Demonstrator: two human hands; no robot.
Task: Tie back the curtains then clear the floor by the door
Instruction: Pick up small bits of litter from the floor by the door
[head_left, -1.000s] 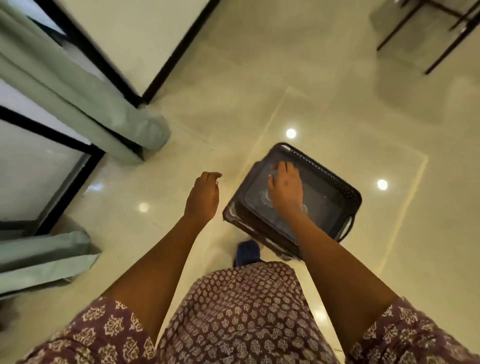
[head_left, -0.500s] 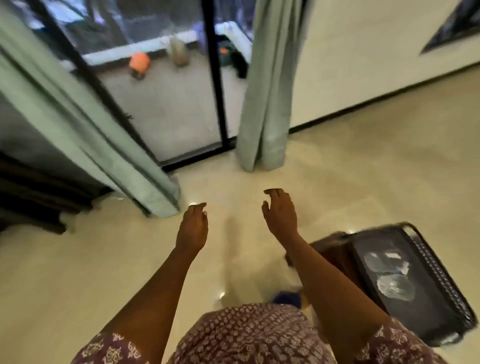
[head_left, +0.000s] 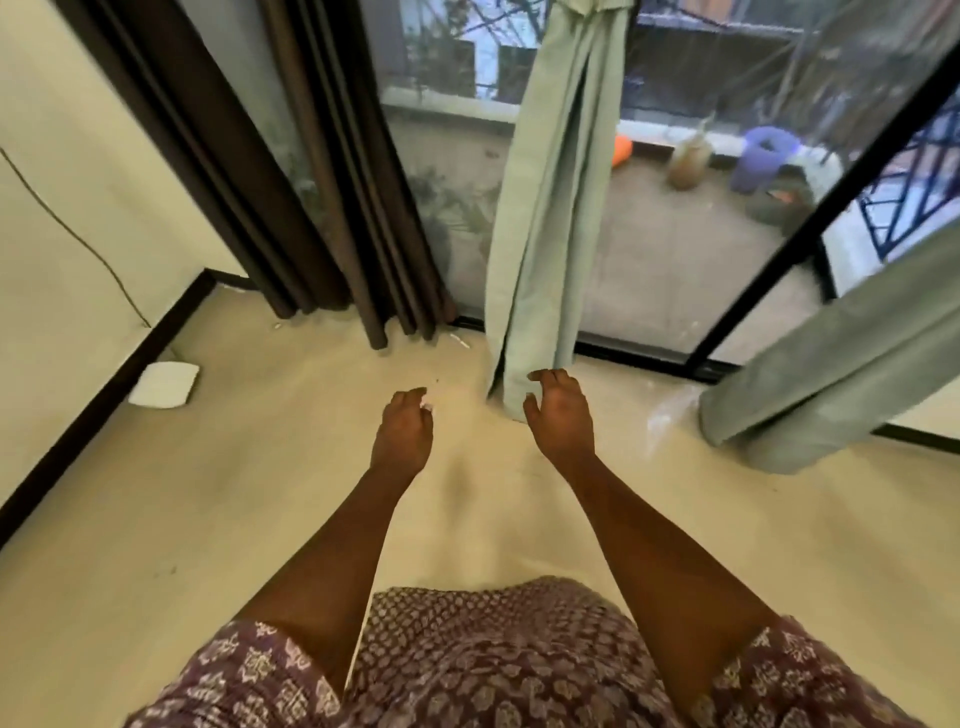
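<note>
A pale green curtain (head_left: 550, 208) hangs bunched in front of the glass sliding door (head_left: 675, 249). A second pale green curtain (head_left: 831, 364) slants across the right, its hem on the floor. A dark brown curtain (head_left: 322, 197) hangs at the left of the door. My right hand (head_left: 558, 415) is held out with fingers apart, just below the hem of the middle green curtain, holding nothing. My left hand (head_left: 402, 431) hovers over the bare floor, fingers loosely curled and empty.
A white folded cloth (head_left: 165, 384) lies on the cream floor by the black skirting at the left wall. A thin cable (head_left: 78, 234) runs down that wall. Small bits of litter (head_left: 460, 340) lie near the door track. Pots stand outside on the balcony (head_left: 758, 161).
My view has swung left from the floor basket to the door; the basket has left the frame. My right hand lifted off the basket, and both hands now reach toward the middle green curtain.
</note>
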